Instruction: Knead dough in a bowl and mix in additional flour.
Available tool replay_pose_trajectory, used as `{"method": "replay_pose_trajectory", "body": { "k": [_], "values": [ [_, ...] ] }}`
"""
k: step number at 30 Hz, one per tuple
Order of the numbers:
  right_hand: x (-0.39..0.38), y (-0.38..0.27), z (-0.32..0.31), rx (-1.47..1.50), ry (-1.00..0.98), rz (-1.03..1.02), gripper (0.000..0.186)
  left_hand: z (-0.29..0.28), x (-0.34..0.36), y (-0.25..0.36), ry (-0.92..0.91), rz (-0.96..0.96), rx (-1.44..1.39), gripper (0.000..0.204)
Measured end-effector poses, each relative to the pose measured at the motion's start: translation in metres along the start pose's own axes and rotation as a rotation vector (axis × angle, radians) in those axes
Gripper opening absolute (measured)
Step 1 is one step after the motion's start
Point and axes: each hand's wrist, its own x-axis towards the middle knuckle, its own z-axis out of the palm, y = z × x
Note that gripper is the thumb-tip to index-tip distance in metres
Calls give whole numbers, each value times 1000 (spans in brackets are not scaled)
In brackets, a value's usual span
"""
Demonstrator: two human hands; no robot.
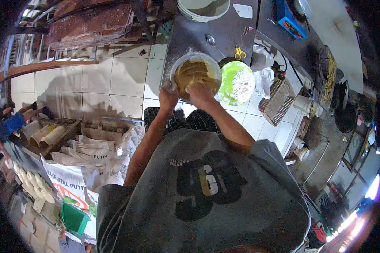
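A whitish round tub point(215, 65) stands on the near part of the dark table, with a thick brown dough point(189, 75) inside. My left hand point(169, 93) is closed on the tub's near left rim, and its fingers look dusted or smeared pale. Into the near right side of the tub reaches my right hand point(199, 93), its fingers curled into the dough and partly hidden by it. Just right of the tub is a bright green basin point(228, 86) holding white flour point(243, 84).
On the dark table point(185, 40) lie a metal spoon point(210, 40) and yellow-handled scissors point(239, 53). A white bucket point(203, 17) stands at its far end. Right of the green basin are a clear plastic bag point(264, 82) and a perforated crate point(278, 101). White sacks point(93, 147) stand at left.
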Motion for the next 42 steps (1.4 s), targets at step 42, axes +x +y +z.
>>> {"method": "replay_pose_trajectory", "body": {
  "k": [42],
  "values": [
    [48, -12, 25, 140, 204, 321, 23, -22, -29, 59, -105, -122, 237, 27]
  ]
}}
